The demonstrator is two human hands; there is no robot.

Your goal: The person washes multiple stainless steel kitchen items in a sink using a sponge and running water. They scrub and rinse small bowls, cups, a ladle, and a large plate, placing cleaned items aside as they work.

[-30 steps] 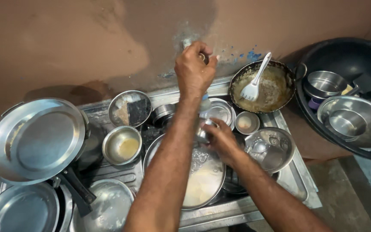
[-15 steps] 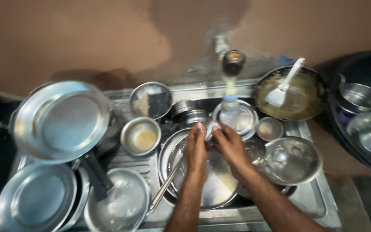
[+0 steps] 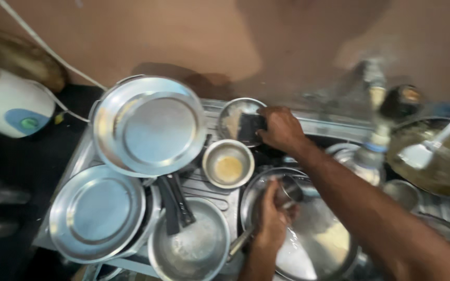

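Right hand (image 3: 282, 127) reaches across to 12 o'clock, fingers clamped on a dark scrubber (image 3: 250, 128) inside the small steel bowl (image 3: 234, 117). Left hand (image 3: 271, 224) at 6 o'clock curls round a little steel cup (image 3: 289, 190), tilted over the wide plate (image 3: 313, 234), probably to drain.

Three large steel plates (image 3: 149, 125), four small steel bowls (image 3: 228, 164), one saucepan (image 3: 191, 244), one frying pan (image 3: 438, 161).
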